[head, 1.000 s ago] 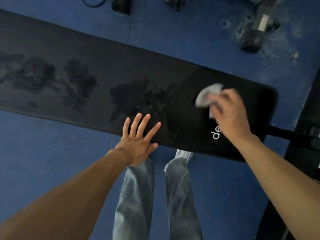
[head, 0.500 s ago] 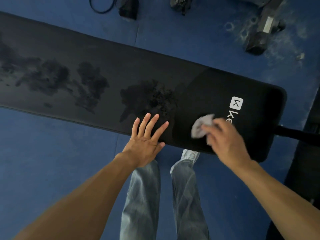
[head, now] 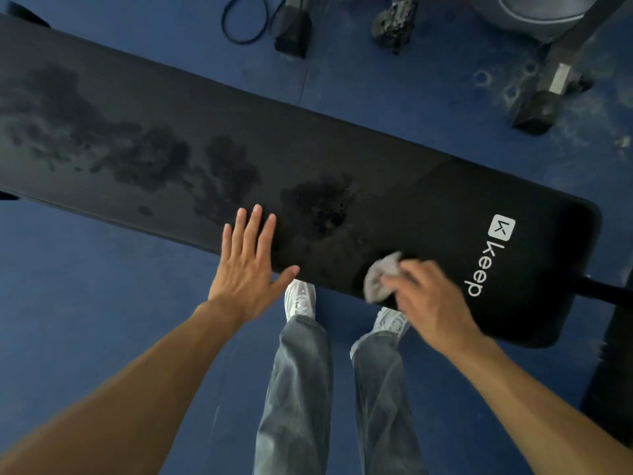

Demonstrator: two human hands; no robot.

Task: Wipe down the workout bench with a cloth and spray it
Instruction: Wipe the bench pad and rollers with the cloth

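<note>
Lower centre, our right hand (head: 433, 305) fingers clamp the cloth (head: 381, 276) against the bench (head: 342, 159); our left hand (head: 248, 265) lies flat, fingers apart

The bench (head: 308, 149) has a black padded cover that looks like matt vinyl, smooth, with darker wet blotches (head: 147, 159) along its length and a cleaner, slightly glossier stretch near the white printed logo (head: 493, 255). The cloth (head: 380, 275) is a crumpled grey rag, soft and dull. The floor (head: 85, 303) is blue rubbery matting, matt, scuffed with pale dusty rings at the far right. The jeans (head: 301, 389) are faded grey-blue denim, and the shoes (head: 299, 299) look like pale mesh
</note>
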